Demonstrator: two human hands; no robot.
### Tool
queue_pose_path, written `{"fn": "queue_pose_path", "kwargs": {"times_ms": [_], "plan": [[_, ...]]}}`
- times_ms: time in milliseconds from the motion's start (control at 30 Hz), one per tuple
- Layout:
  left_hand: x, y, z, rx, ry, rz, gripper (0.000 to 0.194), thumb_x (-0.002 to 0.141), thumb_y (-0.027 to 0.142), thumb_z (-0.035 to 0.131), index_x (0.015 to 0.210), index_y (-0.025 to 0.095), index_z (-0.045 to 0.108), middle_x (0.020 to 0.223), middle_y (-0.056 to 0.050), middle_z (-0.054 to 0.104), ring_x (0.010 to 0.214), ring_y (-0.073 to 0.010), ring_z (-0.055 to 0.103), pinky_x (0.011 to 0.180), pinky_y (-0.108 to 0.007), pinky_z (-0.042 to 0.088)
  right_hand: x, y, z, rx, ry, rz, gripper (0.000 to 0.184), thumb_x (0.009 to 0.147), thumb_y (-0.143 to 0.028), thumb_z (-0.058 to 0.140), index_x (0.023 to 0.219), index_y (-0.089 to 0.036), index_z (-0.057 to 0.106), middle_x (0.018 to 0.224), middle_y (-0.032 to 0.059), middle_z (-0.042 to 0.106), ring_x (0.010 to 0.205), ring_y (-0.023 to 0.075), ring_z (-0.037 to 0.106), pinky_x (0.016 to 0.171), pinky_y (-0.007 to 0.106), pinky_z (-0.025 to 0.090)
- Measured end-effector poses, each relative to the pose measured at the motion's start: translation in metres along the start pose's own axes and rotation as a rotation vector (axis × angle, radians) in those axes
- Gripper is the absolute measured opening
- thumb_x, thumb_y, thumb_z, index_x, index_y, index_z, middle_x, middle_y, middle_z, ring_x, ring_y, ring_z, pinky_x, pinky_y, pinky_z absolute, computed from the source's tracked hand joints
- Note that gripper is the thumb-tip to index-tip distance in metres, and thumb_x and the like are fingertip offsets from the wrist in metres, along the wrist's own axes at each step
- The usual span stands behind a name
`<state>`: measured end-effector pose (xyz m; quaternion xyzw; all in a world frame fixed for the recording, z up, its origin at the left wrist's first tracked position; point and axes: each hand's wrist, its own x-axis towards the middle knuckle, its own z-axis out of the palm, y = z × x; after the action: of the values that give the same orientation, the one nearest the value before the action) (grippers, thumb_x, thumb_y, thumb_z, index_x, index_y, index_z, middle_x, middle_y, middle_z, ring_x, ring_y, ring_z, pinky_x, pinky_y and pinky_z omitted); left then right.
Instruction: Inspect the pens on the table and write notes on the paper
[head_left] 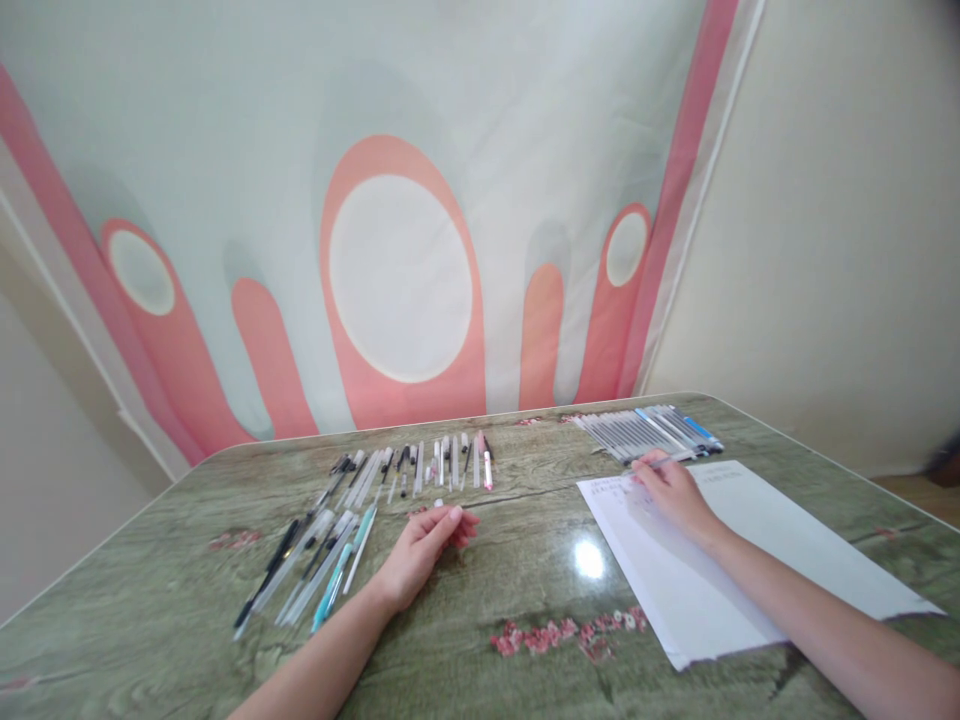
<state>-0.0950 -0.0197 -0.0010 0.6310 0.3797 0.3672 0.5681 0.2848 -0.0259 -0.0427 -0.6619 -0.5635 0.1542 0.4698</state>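
My right hand rests on a white sheet of paper at the right of the table and pinches a pen whose tip is near the paper's far edge, where faint writing shows. My left hand lies on the table near the middle with its fingers curled; a small white bit shows at its fingertips, and I cannot make out what it is. Just left of that hand lies a bunch of pens, some black, some clear, some teal.
A row of pens and pen parts lies across the table's far middle, one with pink. A tidy row of grey and blue pens lies beyond the paper. The green wood-grain table meets a pink and white cloth backdrop.
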Motion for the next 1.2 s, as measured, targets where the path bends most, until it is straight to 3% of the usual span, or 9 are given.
{"fn": "queue_pose_path", "kwargs": {"times_ms": [300,433,567,733,867,1033,1200], "plan": [[0.005,0.02,-0.035,0.096,0.191,0.156,0.032,0.081,0.042,0.04,0.079,0.014,0.053,0.061,0.0,0.051,0.057,-0.0094,0.047,0.06,-0.022,0.039,-0.005,0.0,-0.001,-0.029,0.01,-0.12,0.031,0.077,-0.045,0.044,0.088,-0.019,0.055,0.08,0.0065,0.061,0.064,0.0184,0.058,0.06,0.029,0.045],[0.005,0.02,-0.048,0.432,0.158,0.169,0.027,0.08,0.036,0.042,0.083,0.015,0.057,0.067,-0.001,0.056,0.063,-0.0116,0.051,0.06,-0.023,0.039,-0.005,-0.008,0.001,-0.047,-0.042,-0.161,0.033,0.078,-0.047,0.043,0.094,-0.02,0.056,0.091,0.0068,0.062,0.076,0.0209,0.06,0.066,0.031,0.047],[0.001,0.015,-0.049,0.773,0.108,0.221,0.016,0.076,0.024,0.048,0.082,0.018,0.061,0.08,-0.003,0.059,0.074,-0.0136,0.052,0.066,-0.023,0.039,-0.013,-0.047,0.01,-0.09,-0.231,-0.235,0.032,0.077,-0.046,0.047,0.098,-0.024,0.056,0.104,0.0061,0.059,0.094,0.0241,0.054,0.067,0.03,0.047],[-0.005,0.012,-0.038,0.937,0.048,0.257,0.016,0.073,0.015,0.047,0.082,0.018,0.06,0.083,-0.003,0.057,0.077,-0.0137,0.052,0.072,-0.023,0.039,-0.031,-0.111,0.048,0.205,-0.513,-0.195,0.037,0.08,-0.046,0.043,0.106,-0.022,0.054,0.097,0.0083,0.062,0.085,0.022,0.057,0.077,0.036,0.045],[-0.009,0.005,-0.028,0.988,0.079,0.19,0.013,0.072,0.023,0.051,0.082,0.018,0.058,0.078,-0.003,0.057,0.072,-0.0148,0.052,0.067,-0.024,0.039,-0.039,-0.145,0.094,0.531,-0.546,-0.091,0.035,0.081,-0.047,0.039,0.096,-0.019,0.055,0.08,0.0058,0.062,0.07,0.0169,0.057,0.068,0.032,0.046],[-0.012,-0.007,-0.024,1.001,0.16,0.146,0.021,0.068,0.029,0.057,0.085,0.018,0.055,0.075,-0.002,0.057,0.067,-0.0149,0.051,0.062,-0.024,0.038,-0.045,-0.154,0.138,0.649,-0.421,0.018,0.028,0.078,-0.045,0.047,0.08,-0.018,0.054,0.067,0.0015,0.058,0.06,0.0131,0.053,0.06,0.027,0.043],[-0.007,-0.009,-0.033,0.973,0.135,0.101,0.023,0.064,0.032,0.061,0.082,0.018,0.056,0.072,-0.001,0.058,0.065,-0.0146,0.052,0.058,-0.023,0.038,-0.052,-0.142,0.151,0.721,-0.469,0.072,0.026,0.078,-0.043,0.047,0.081,-0.019,0.053,0.063,-0.0007,0.056,0.052,0.0105,0.049,0.051,0.024,0.039]]}}
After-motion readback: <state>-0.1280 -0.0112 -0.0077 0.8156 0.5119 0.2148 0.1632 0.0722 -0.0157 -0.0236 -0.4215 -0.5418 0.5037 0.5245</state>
